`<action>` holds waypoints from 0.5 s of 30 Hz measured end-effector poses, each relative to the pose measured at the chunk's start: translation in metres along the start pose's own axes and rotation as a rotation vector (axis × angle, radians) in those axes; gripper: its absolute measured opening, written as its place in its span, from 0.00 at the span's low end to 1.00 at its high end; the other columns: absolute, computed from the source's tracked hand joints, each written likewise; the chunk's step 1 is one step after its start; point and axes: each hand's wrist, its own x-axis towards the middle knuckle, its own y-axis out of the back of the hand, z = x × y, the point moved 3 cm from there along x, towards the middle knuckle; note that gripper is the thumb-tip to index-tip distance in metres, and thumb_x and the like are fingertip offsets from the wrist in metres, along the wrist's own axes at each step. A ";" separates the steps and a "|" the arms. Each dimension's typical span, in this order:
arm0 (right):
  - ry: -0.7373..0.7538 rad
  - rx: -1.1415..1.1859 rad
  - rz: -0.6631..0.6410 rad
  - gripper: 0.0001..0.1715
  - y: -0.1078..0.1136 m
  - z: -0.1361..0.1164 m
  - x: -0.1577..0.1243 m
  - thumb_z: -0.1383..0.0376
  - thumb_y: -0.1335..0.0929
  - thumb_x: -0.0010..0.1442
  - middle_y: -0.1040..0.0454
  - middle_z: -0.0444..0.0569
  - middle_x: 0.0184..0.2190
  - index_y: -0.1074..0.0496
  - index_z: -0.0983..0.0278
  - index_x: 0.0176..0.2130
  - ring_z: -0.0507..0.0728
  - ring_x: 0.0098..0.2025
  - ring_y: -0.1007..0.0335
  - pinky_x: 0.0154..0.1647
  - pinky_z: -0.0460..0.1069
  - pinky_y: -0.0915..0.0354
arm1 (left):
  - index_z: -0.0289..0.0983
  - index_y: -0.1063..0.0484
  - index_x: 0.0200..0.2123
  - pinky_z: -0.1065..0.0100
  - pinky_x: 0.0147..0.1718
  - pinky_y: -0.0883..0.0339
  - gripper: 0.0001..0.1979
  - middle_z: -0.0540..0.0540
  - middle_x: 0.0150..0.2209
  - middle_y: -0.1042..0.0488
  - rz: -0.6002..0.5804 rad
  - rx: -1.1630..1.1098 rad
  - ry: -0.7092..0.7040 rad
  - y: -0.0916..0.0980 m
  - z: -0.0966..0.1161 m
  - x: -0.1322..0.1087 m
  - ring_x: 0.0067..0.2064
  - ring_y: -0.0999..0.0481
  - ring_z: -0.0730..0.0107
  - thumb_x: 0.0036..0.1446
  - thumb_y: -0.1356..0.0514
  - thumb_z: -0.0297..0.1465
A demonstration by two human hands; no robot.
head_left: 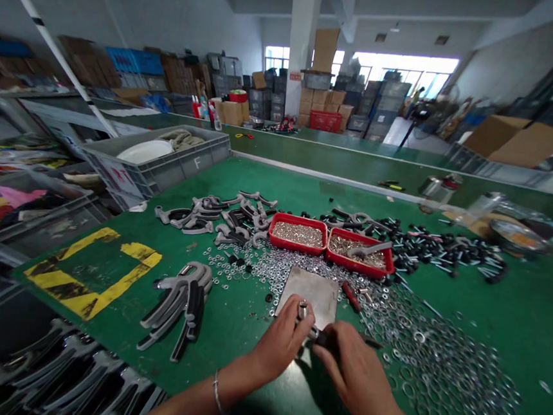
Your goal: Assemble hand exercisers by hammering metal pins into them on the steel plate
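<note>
My left hand [285, 334], with a bracelet on the wrist, is closed around a grey metal part [302, 310] with a round, shiny end. Close beside it, my right hand [350, 359] has its fingers wrapped on the dark end of what looks like the same part; most of it is hidden by my fingers. Both hands are over the near edge of a square metal plate [310, 294] on the green table. A red-handled tool [350, 297] lies just right of the plate. To the left is a pile of grey-and-black curved handles [183, 306].
Two red trays [299, 220] of small metal pieces stand behind the plate. Loose nuts and washers [437, 357] spread to the right, with black-headed bolts [447, 251] beyond. More grey curved parts [198, 213] lie at the back left. A grey crate [197, 165] borders the table.
</note>
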 end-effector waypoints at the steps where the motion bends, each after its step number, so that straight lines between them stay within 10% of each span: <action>1: -0.028 0.043 0.019 0.28 0.001 0.003 0.000 0.42 0.39 0.62 0.28 0.49 0.31 0.31 0.63 0.34 0.55 0.31 0.33 0.32 0.48 0.35 | 0.37 0.38 0.43 0.62 0.50 0.37 0.10 0.43 0.42 0.33 0.036 -0.018 0.026 0.000 0.000 0.000 0.46 0.32 0.65 0.70 0.55 0.33; 5: -0.311 0.442 -0.342 0.39 -0.011 0.013 -0.004 0.43 0.56 0.67 0.39 0.41 0.16 0.34 0.62 0.30 0.51 0.16 0.45 0.18 0.46 0.44 | 0.37 0.38 0.42 0.62 0.53 0.38 0.07 0.42 0.45 0.35 -0.046 0.014 -0.150 -0.007 0.007 0.002 0.49 0.33 0.65 0.69 0.52 0.32; 11: -0.079 0.158 0.008 0.25 0.004 0.006 -0.002 0.43 0.36 0.61 0.30 0.49 0.33 0.31 0.61 0.37 0.55 0.33 0.34 0.33 0.49 0.36 | 0.38 0.38 0.44 0.64 0.47 0.34 0.09 0.44 0.40 0.33 0.113 -0.001 0.034 -0.010 -0.001 0.006 0.44 0.30 0.66 0.70 0.56 0.32; 15: -0.344 0.678 -0.359 0.32 -0.011 0.010 -0.006 0.42 0.51 0.67 0.42 0.38 0.17 0.36 0.61 0.34 0.49 0.15 0.51 0.16 0.45 0.46 | 0.38 0.36 0.42 0.63 0.49 0.34 0.05 0.43 0.43 0.32 -0.010 0.100 -0.242 -0.010 0.009 0.004 0.47 0.31 0.65 0.67 0.50 0.30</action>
